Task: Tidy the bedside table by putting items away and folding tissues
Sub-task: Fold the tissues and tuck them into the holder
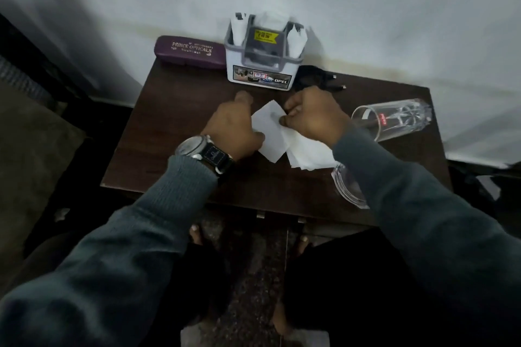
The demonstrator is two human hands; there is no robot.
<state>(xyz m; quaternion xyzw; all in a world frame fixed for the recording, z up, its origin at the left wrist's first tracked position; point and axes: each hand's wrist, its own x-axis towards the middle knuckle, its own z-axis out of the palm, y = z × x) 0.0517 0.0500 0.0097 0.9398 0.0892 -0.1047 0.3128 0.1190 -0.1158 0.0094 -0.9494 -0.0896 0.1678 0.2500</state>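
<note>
While a white tissue [269,132] lies flat near the middle of the dark wooden bedside table [174,127], it is held from both sides by a person's hands. Its left edge is gripped by the left hand [234,127], whose fingers are curled over it and whose thumb rests on the paper; a wristwatch [194,146] is worn on that wrist. The right corner is pinched between the thumb and bent fingers of the right hand [313,115]. Just beside this sheet, toward the right and partly under the right wrist, a loose stack of tissues [307,155] is spread on the surface.

At the middle of the back edge a white and grey organiser [262,65] is set against the wall. Upright white paper is held in its left and right compartments, and a dark item with a yellow label is held in the middle one, with more white paper behind it. A purple glasses case [189,51], closed and marked "Prince Opticals", is placed at the back left corner, touching the organiser. A black cable [315,76] is bunched just right of the organiser. Near the right edge a clear glass [394,118] is laid on its side and seen empty. A second glass [346,189] is found near the front right corner, largely hidden by the sleeve.
</note>
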